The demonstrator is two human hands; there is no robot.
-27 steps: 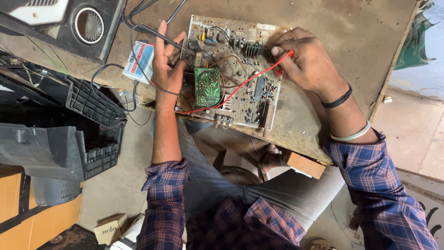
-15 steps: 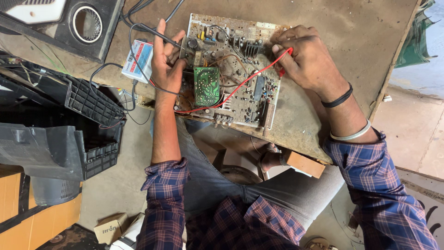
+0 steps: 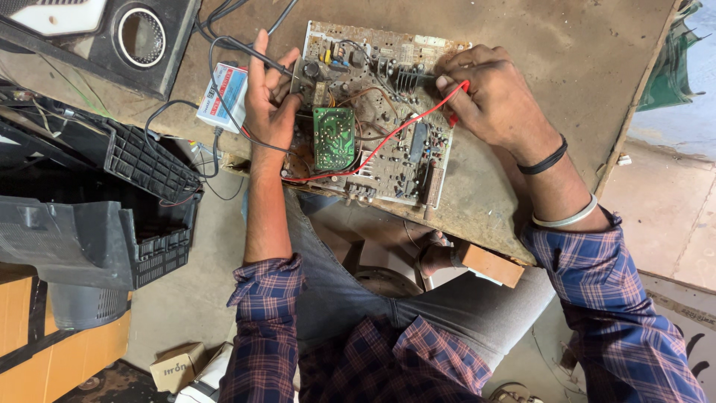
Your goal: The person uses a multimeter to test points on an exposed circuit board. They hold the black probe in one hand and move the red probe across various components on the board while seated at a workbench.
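Pinched in my right hand [image 3: 496, 101]: red probe [image 3: 455, 97], tip on circuit board [image 3: 388, 149] lying flat on workbench [image 3: 522, 45]. My left hand [image 3: 270, 101] grips black probe [image 3: 261, 58]. Board judged light, stiff, fragile; hold by edges.

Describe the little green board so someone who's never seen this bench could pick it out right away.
Start at the big tan circuit board lying on the dusty workbench, between the left hand and the right hand. Near that board's left side, beside the left hand, stands a small green circuit board. It is the only bright green piece there, and a red wire runs just past it.
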